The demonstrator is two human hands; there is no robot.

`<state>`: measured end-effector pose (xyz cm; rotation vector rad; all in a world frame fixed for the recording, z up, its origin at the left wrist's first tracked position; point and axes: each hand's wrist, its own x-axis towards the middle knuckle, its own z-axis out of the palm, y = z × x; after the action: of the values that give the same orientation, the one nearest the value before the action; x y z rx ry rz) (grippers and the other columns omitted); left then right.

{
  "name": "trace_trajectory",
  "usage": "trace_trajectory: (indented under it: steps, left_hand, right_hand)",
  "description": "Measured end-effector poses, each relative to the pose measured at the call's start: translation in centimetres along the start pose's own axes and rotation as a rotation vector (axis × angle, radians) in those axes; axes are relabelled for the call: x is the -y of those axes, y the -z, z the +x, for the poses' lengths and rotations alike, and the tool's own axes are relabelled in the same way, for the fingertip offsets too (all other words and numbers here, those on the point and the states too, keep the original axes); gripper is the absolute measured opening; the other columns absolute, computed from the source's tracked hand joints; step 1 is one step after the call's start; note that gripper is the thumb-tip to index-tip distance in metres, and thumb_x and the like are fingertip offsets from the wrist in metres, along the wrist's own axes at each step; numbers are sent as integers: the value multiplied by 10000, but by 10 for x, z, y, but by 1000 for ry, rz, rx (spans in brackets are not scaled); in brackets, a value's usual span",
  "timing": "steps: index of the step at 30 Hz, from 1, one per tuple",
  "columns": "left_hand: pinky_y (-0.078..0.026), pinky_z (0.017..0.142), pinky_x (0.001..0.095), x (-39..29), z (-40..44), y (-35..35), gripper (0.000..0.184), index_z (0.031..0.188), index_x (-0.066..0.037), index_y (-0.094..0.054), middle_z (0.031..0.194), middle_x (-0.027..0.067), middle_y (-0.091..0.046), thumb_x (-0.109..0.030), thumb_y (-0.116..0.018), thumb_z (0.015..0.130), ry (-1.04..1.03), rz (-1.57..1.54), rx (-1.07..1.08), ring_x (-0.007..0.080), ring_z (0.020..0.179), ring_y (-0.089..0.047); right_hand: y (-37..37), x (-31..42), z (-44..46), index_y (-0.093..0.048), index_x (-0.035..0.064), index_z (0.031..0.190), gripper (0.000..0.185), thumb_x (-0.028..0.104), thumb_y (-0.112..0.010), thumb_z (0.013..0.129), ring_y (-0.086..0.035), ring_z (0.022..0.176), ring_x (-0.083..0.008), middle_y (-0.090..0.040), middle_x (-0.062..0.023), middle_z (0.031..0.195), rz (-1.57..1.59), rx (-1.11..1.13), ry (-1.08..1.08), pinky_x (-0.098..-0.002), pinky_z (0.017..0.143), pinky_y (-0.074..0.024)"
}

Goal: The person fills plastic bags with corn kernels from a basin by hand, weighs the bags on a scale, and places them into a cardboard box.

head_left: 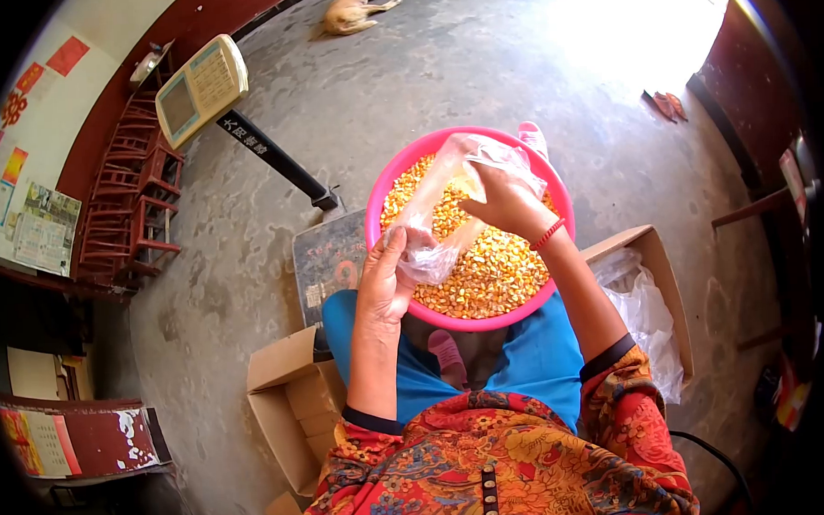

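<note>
A clear plastic bag (430, 260) stretches between my two hands over a pink basin (559, 175) of loose yellow corn kernels (494, 273). My left hand (386, 281) grips the near end of the bag, its thumb pressed on the gathered plastic at the basin's left rim. My right hand (512, 202), with a red bracelet at the wrist, reaches over the kernels. Its thumb stands apart from the fingers, and the far part of the bag lies against those fingers. Plastic partly covers the fingertips, so I cannot tell whether they are inside the bag.
Behind the basin's left side stands a platform scale (317, 261) with its display (202, 90) on a post. An open carton (289, 380) is at my left, another box with plastic bags (645, 313) at my right. Red wooden chairs (129, 204) line the wall; a dog (353, 10) lies farther off.
</note>
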<state>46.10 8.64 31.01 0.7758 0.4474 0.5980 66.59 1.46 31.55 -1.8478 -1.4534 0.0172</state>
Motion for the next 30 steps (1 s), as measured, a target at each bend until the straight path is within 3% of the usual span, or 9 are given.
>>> trace_trajectory:
  steps: [5, 7, 10, 14, 17, 19, 22, 25, 30]
  left_hand:
    - [-497, 709, 334, 4, 8, 13, 186, 932, -97, -613, 861, 28, -633, -267, -553, 884, -29, -160, -104, 147, 821, -597]
    - [-496, 689, 334, 5, 10, 20, 169, 961, -108, -605, 899, 11, -619, -250, -559, 881, -67, -248, -215, 143, 854, -586]
    - [-476, 650, 302, 7, 14, 10, 159, 976, -110, -600, 907, -13, -609, -224, -571, 870, -64, -261, -359, 125, 810, -562]
    - [-474, 726, 308, 5, 12, 5, 193, 1008, -105, -590, 948, -18, -604, -205, -606, 844, -38, -269, -347, 128, 867, -556]
    - [-454, 873, 369, 8, 12, 13, 256, 1073, -70, -579, 1087, 57, -602, -209, -576, 858, -86, -260, -386, 208, 1003, -559]
    - [-461, 845, 348, 4, 7, 2, 242, 1050, -77, -586, 1033, 31, -604, -203, -600, 844, -96, -261, -360, 176, 968, -559]
    - [-467, 813, 322, 6, 7, 3, 228, 1025, -81, -596, 979, 7, -606, -195, -624, 830, -104, -263, -348, 140, 926, -560]
    - [-467, 813, 316, 7, 7, 6, 218, 1016, -72, -603, 971, 7, -606, -187, -621, 831, -94, -270, -354, 138, 917, -561]
    - [-471, 775, 296, 9, 7, 7, 197, 989, -77, -622, 931, -3, -614, -189, -626, 827, -92, -268, -343, 127, 877, -566]
  right_hand:
    - [7, 2, -18, -404, 59, 1290, 672, 112, -676, 678, -432, 1184, -311, -461, -167, 1272, 44, 524, 179, -395, 1009, -327]
    - [15, 8, -23, -461, 68, 1257, 619, 126, -690, 685, -440, 1181, -300, -491, -154, 1245, 50, 507, 210, -385, 1003, -336]
    - [53, 31, -16, -588, 7, 1082, 335, 80, -632, 758, -561, 1021, -220, -609, -125, 1057, 631, 475, 301, -319, 891, -437]
    - [79, 14, -15, -631, 21, 966, 152, 85, -528, 874, -590, 841, -110, -631, -57, 916, 1215, 232, -53, -262, 707, -494]
    - [48, -32, -5, -634, 5, 922, 146, 60, -507, 874, -581, 767, -108, -620, -33, 838, 931, -237, -296, -244, 693, -479]
    - [1, -98, -12, -628, 9, 906, 120, 37, -524, 856, -565, 800, -103, -610, -38, 841, 729, -305, -400, -236, 707, -461]
    - [-50, -134, -32, -642, 46, 920, 234, -65, -591, 721, -594, 840, -153, -610, -76, 910, 421, -280, -351, -271, 724, -482]
    - [-70, -129, -41, -577, 53, 1077, 306, 103, -612, 777, -574, 967, -203, -597, -101, 1028, 104, -205, -112, -288, 773, -480]
    - [-48, -63, -39, -571, 26, 1100, 291, 169, -546, 847, -554, 996, -220, -577, -114, 1112, 127, -77, -203, -307, 870, -426]
